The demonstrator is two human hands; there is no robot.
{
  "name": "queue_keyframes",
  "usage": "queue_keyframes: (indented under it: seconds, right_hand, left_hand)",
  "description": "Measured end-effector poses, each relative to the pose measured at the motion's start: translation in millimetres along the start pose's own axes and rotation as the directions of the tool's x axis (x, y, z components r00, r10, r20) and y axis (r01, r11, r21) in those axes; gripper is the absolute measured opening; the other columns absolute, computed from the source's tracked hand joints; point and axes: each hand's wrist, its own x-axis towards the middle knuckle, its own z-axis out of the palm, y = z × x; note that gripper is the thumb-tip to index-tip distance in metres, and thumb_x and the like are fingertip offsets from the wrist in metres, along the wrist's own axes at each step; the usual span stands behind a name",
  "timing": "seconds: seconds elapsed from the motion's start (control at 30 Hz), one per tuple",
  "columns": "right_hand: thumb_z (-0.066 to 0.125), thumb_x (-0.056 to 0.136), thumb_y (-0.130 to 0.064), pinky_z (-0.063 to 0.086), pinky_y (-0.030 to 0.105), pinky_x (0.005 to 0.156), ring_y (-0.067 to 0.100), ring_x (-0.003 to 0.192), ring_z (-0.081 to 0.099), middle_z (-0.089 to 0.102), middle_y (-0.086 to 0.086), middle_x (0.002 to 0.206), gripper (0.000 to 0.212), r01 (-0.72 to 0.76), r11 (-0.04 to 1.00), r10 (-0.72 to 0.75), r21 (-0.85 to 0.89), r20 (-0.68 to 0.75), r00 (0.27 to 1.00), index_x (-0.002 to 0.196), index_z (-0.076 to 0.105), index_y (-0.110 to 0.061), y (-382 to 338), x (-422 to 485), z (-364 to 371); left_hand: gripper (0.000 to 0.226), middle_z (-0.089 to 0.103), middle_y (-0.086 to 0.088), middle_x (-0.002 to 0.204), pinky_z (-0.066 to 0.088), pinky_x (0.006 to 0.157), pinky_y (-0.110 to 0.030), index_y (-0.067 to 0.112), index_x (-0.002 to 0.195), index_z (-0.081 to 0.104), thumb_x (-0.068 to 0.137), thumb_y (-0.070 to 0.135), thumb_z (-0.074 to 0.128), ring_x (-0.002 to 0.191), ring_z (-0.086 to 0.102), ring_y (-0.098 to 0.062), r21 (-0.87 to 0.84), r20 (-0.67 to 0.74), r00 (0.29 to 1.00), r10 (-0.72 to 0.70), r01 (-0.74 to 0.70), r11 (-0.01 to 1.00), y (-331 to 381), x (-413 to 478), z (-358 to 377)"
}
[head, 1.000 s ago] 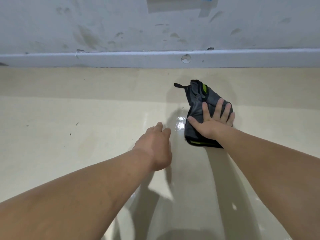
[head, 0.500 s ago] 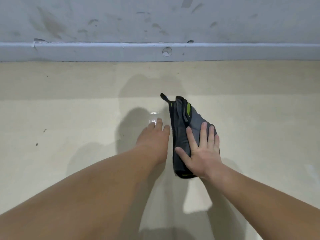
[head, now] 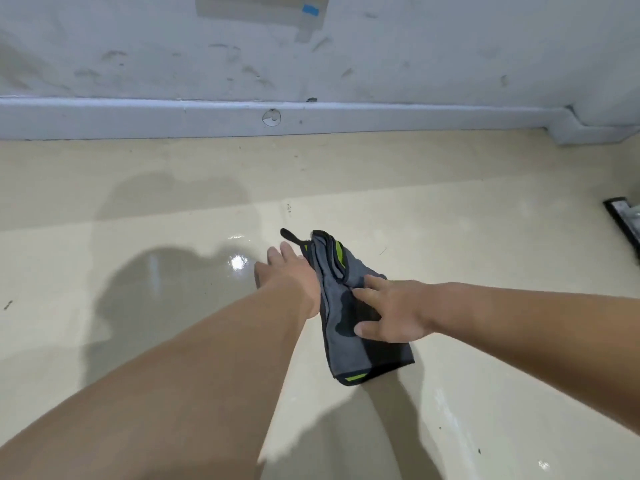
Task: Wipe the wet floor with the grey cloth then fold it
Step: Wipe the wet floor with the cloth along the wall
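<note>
Right hand (head: 391, 311) flat, fingers spread, pressing a bunched grey cloth (head: 349, 327) onto the beige floor (head: 485, 237). Left hand (head: 287, 271) just beside, fingers extended, gripping nothing. Beyond the fingertips, a shiny wet patch (head: 237, 261), then grey skirting (head: 138, 117).

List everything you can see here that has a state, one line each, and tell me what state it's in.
grey cloth: folded over in layers, flat on the floor
floor: shiny wet patch left of the cloth
right hand: open, pressing flat on the cloth
left hand: open, at the cloth's left edge
skirting board: round chipped mark
</note>
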Motion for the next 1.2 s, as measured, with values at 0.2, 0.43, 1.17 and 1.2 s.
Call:
queue_keyframes:
  seconds: [0.2,0.43,1.17,1.2]
  right_hand:
    - [0.048,0.100,-0.056,0.012,0.043,0.127,0.020,0.158,-0.003,-0.016,-0.004,0.171,0.093,0.047,0.998,-0.048,0.048,0.004,0.999,0.161,-0.017,-0.028,-6,-4,11]
    - [0.037,0.099,-0.065,-0.012,0.041,0.125,0.011,0.142,-0.044,-0.056,-0.007,0.146,0.095,0.159,0.986,-0.159,0.055,-0.008,0.987,0.150,-0.037,-0.035,7,53,64]
    - [0.022,0.098,-0.071,-0.016,0.044,0.123,0.013,0.151,-0.032,-0.035,-0.010,0.163,0.075,0.359,0.933,-0.313,0.012,-0.460,0.831,0.157,-0.017,-0.048,220,202,-43]
    - [0.023,0.098,-0.072,-0.016,0.045,0.123,0.013,0.151,-0.032,-0.034,-0.010,0.164,0.075,0.361,0.932,-0.307,0.022,-0.477,0.823,0.157,-0.016,-0.048,230,204,-43]
  left_hand:
    - [0.072,0.025,-0.017,0.156,0.033,0.112,-0.043,0.009,0.148,0.033,0.079,0.014,0.055,0.140,0.031,-0.035,-0.003,-0.127,0.992,0.024,-0.024,1.000,-9,-10,3]
    - [0.077,0.014,-0.021,0.163,0.025,0.119,-0.046,0.008,0.153,0.030,0.086,0.030,0.062,0.150,0.013,-0.039,0.059,-0.198,0.976,0.088,-0.078,0.995,37,-6,-1]
    - [0.066,0.013,-0.017,0.162,0.009,0.126,-0.041,0.006,0.157,0.020,0.098,0.026,0.043,0.152,0.004,-0.036,-0.110,-0.385,0.915,-0.117,0.081,0.991,185,38,-40]
    - [0.068,0.008,-0.017,0.164,0.007,0.126,-0.041,0.006,0.158,0.016,0.098,0.027,0.043,0.153,0.000,-0.035,-0.121,-0.365,0.924,-0.113,0.073,0.990,195,45,-43]
